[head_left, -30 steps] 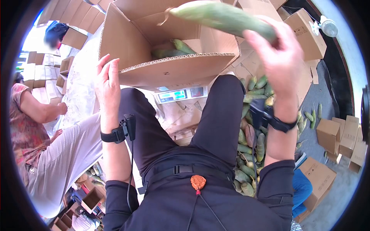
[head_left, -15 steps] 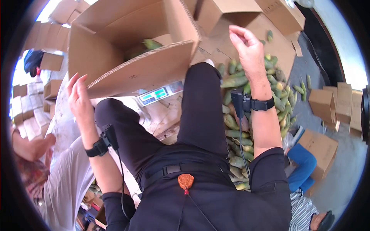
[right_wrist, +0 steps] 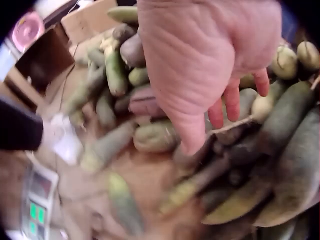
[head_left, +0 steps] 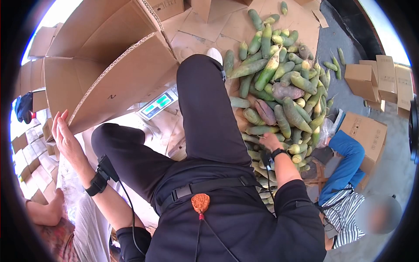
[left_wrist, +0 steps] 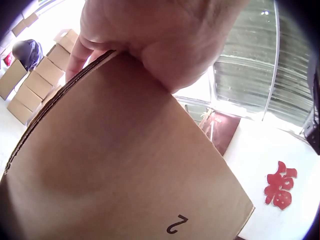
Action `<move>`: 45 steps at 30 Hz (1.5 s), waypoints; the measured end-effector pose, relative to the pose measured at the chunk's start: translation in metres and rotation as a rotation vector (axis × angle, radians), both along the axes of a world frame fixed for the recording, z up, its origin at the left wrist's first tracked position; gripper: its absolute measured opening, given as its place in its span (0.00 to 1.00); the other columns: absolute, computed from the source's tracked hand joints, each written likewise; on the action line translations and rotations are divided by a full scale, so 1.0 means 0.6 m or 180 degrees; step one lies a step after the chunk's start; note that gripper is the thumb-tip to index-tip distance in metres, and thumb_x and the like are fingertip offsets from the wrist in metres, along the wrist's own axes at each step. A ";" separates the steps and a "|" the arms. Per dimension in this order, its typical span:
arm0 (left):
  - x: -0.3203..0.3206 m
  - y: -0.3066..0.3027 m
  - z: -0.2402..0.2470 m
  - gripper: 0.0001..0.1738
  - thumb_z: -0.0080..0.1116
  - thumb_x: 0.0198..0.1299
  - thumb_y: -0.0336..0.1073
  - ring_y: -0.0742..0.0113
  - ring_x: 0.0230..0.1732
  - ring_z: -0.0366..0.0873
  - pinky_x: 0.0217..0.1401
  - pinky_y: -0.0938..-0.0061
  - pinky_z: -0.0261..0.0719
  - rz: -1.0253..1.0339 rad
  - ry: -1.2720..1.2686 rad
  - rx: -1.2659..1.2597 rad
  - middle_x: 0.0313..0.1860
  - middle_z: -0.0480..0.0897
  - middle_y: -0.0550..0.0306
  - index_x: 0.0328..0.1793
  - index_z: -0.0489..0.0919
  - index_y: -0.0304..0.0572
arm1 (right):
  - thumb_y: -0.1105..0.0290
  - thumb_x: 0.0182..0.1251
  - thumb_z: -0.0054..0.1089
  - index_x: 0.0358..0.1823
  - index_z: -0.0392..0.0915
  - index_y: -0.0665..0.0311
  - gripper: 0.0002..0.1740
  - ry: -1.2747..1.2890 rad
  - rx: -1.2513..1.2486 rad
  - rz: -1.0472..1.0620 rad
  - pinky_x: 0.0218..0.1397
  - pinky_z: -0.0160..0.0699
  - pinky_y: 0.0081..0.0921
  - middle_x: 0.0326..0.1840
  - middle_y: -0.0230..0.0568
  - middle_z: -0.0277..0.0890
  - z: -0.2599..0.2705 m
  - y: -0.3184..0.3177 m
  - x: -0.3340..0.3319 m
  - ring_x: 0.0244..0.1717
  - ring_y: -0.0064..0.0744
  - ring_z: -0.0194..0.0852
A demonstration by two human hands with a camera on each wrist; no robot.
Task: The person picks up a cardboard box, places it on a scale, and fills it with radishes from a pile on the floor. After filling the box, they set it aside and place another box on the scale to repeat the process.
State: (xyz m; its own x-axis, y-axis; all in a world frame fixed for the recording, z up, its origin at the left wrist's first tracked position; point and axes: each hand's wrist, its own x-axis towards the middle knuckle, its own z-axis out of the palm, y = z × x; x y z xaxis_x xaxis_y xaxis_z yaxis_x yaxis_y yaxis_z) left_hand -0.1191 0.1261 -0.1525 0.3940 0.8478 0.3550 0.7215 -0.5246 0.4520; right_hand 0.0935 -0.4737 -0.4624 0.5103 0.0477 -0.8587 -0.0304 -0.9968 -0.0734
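My left hand point(head_left: 70, 142) rests at the near left corner of a large cardboard box point(head_left: 124, 85) with its flaps up. In the left wrist view its palm lies over the corner of a flap point(left_wrist: 115, 150), with straight fingers on the far side. Low over the near side of a heap of green radishes point(head_left: 297, 114), my right hand point(head_left: 271, 142) points downward. The right wrist view shows its thumb and fingers spread apart among blurred radishes point(right_wrist: 155, 137), holding none. The inside of the box is hidden by its raised front flap.
A scale with a lit display point(head_left: 157, 105) stands below the box, by my left knee. Flattened cardboard point(head_left: 200, 30) covers the floor under the heap. One person point(head_left: 347, 214) sits at the right near more boxes point(head_left: 366, 135), another point(head_left: 52, 214) at the left.
A second ago my right hand held a radish over the box; it has let go, and the hand came down to the heap. The head view swung right. My left hand stayed at the box corner.
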 end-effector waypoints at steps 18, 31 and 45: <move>-0.011 0.004 0.003 0.23 0.41 0.72 0.47 0.63 0.64 0.69 0.67 0.70 0.62 0.0052 -0.0336 -0.0190 0.61 0.73 0.54 0.52 0.83 0.38 | 0.67 0.59 0.57 0.51 0.71 0.55 0.17 -0.0093 -0.0512 0.2689 0.50 0.73 0.47 0.50 0.35 0.73 0.134 -0.022 -0.144 0.58 0.38 0.69; -0.015 0.015 -0.009 0.30 0.34 0.72 0.55 0.60 0.66 0.68 0.69 0.68 0.61 -0.0056 0.0135 0.0161 0.62 0.74 0.52 0.55 0.82 0.43 | 0.55 0.49 0.72 0.53 0.73 0.51 0.29 -0.0874 -0.0978 0.1671 0.56 0.69 0.43 0.55 0.34 0.72 0.182 -0.032 -0.096 0.60 0.37 0.67; -0.010 0.007 -0.010 0.22 0.44 0.71 0.46 0.62 0.61 0.71 0.64 0.71 0.66 -0.0096 -0.0332 -0.0009 0.59 0.74 0.53 0.49 0.83 0.37 | 0.68 0.64 0.50 0.34 0.85 0.57 0.12 -0.0880 -0.1909 0.1746 0.43 0.83 0.36 0.39 0.44 0.84 0.176 -0.148 -0.040 0.43 0.41 0.84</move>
State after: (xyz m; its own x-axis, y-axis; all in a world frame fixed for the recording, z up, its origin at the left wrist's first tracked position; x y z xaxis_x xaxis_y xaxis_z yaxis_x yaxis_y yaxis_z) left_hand -0.1253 0.1304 -0.1583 0.3805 0.8371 0.3931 0.6544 -0.5440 0.5252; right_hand 0.0697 -0.5623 -0.3569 0.7425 -0.0735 -0.6658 0.4086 -0.7379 0.5371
